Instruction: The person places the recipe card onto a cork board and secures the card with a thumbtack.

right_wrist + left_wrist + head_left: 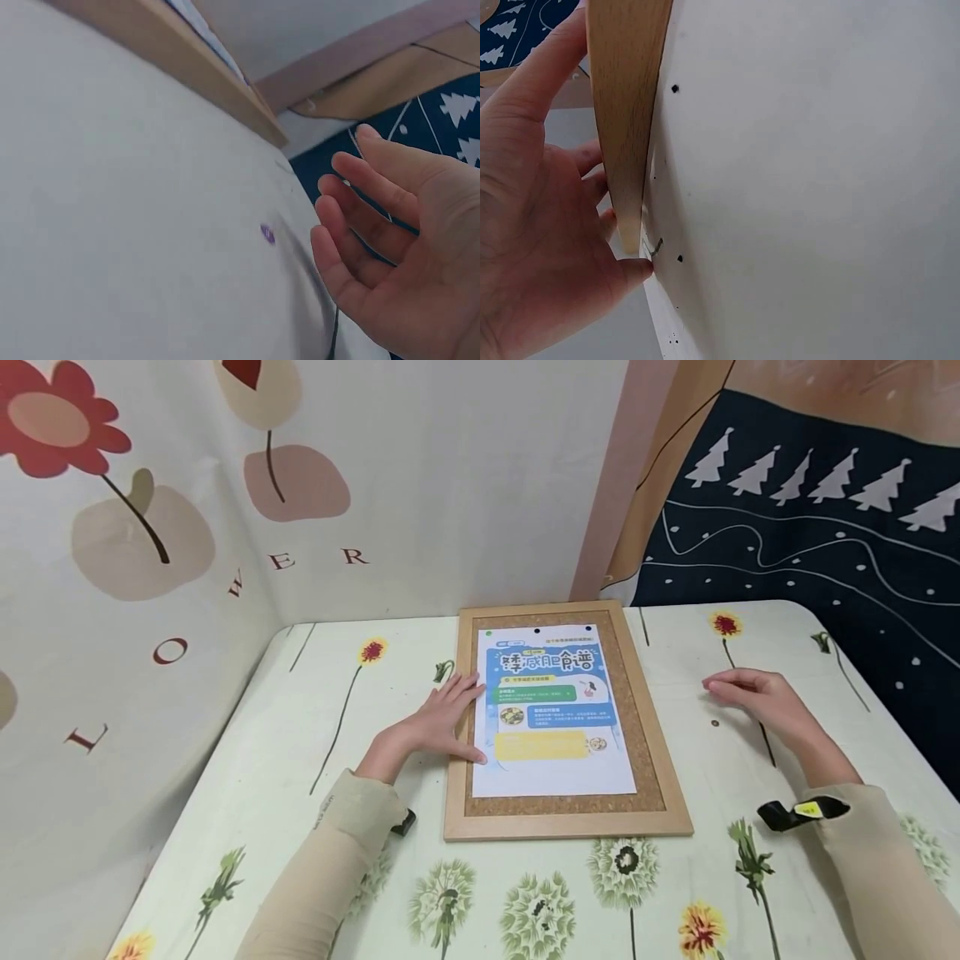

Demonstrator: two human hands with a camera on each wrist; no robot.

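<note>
A cork board (651, 777) in a light wooden frame lies on the table, bearing a printed sheet (555, 777) with blue, green and yellow blocks. Along the sheet's top edge sit a green pin (488, 632) and two dark pins, one near the middle and one near the right corner. My left hand (438, 722) rests over the board's left edge, fingers spread, thumb and fingertips reaching the sheet's left margin. To the right of the board, my right hand (765, 702) hovers above the cloth, its fingers loosely bent with nothing between them in the right wrist view.
A pale flower-print cloth (262, 860) covers the table. Below the right fingertips a small dark round spot (715, 722) shows on it. Printed curtains (450, 485) hang behind and to the left, and a dark blue cloth with trees (795, 543) hangs at right.
</note>
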